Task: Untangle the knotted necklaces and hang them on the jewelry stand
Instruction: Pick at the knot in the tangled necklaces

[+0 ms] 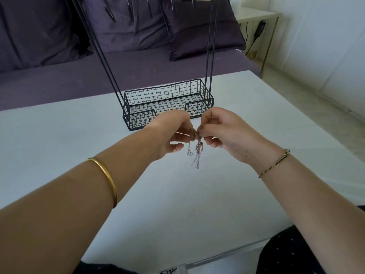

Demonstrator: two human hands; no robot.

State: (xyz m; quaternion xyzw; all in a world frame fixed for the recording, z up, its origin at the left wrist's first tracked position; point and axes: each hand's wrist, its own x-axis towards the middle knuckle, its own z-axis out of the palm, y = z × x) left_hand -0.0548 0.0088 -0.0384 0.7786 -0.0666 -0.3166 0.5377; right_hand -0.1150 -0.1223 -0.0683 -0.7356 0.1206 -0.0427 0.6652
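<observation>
Behind the left hand (169, 133), the person is wearing a plain, smooth gold bangle (108, 179) on the forearm. Near the right hand (227, 133), a thin bracelet (275, 165) of twisted gold and dark strands is circling the wrist. Both forearms are showing uncovered. A dark garment (292, 252) with small white dots is covering the lap.
</observation>
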